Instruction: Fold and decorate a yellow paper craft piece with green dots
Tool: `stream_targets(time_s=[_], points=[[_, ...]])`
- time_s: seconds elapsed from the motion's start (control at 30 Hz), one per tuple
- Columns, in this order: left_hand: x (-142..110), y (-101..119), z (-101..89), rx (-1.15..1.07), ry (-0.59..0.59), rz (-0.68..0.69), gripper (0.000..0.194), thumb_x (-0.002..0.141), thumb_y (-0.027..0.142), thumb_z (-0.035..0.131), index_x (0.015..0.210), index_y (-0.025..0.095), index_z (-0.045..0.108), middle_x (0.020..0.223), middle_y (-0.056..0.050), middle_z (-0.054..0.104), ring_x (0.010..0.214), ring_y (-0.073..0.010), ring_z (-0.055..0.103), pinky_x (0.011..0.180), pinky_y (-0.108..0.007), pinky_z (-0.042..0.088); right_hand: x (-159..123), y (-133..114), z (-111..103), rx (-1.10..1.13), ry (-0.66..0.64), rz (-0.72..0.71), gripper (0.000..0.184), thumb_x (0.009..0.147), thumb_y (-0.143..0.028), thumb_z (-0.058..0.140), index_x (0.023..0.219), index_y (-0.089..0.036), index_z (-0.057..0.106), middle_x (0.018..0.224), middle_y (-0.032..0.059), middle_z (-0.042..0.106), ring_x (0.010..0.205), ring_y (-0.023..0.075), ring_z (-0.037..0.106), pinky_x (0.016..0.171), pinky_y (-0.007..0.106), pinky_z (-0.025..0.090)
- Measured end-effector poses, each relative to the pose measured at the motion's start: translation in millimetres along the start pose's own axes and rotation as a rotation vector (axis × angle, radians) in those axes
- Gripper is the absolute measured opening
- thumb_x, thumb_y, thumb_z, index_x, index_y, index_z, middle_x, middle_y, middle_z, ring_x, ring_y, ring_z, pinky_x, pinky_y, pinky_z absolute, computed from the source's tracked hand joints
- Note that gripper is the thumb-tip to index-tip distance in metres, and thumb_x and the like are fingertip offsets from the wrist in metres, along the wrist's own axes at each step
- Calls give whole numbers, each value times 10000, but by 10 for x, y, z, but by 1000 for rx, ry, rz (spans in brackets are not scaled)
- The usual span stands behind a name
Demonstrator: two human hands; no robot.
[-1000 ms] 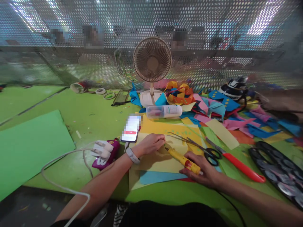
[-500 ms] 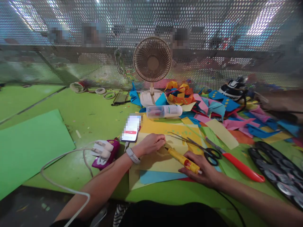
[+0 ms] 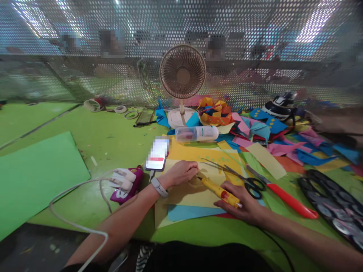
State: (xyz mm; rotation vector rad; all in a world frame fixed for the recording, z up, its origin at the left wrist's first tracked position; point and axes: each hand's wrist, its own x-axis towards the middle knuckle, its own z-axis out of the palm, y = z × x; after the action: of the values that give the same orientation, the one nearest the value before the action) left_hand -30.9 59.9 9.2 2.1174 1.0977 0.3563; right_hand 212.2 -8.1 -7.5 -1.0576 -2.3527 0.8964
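My left hand [image 3: 183, 172], with a pale watch band at its wrist, is curled closed over the stacked yellow paper [image 3: 187, 194]. Whatever its fingers pinch, if anything, is hidden. A yellow hot glue gun [image 3: 217, 189] lies between the thumb and fingers of my right hand [image 3: 242, 202], its dark tip pointing at my left fingertips. A clear stick end pokes out at its back, and a black cord runs below my right wrist. Blue paper [image 3: 190, 212] shows under the yellow sheets. Black-handled scissors [image 3: 253, 187] lie just beyond my right hand, beside a red-handled knife-like tool [image 3: 290, 200].
A phone [image 3: 157, 155] on a cable lies left of the paper, near a purple item [image 3: 129, 190] with white chargers. A fan [image 3: 183, 71] and clear bottle [image 3: 197, 133] stand behind. Folded paper scraps [image 3: 261, 130] and a black tray [image 3: 334, 204] fill the right. Green card [image 3: 42, 177] lies left.
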Motion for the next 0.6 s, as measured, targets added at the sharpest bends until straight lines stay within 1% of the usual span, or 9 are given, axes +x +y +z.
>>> stream_targets(time_s=[0.23,0.37,0.6], points=[[-5,13,-12,11,1,-3,186,840,181,367,685,196,469,590,27,494,559,-132,447,530,-233,314,14,-1,3,11,-2,1,196,883,-380,530,848,-199,464,749,-2,519,658,130,512,605,240,386],[-6,29,-21,17,2,-1,190,841,179,366,683,195,471,593,24,499,561,-132,451,532,-233,321,6,19,20,8,19,-5,190,880,-376,537,875,-197,471,774,3,532,680,134,527,621,244,393],[-5,0,-6,21,8,7,183,838,181,371,687,196,473,589,24,493,561,-131,452,537,-233,327,2,34,40,3,38,-3,207,879,-393,529,849,-195,475,743,-3,526,658,135,533,612,246,408]])
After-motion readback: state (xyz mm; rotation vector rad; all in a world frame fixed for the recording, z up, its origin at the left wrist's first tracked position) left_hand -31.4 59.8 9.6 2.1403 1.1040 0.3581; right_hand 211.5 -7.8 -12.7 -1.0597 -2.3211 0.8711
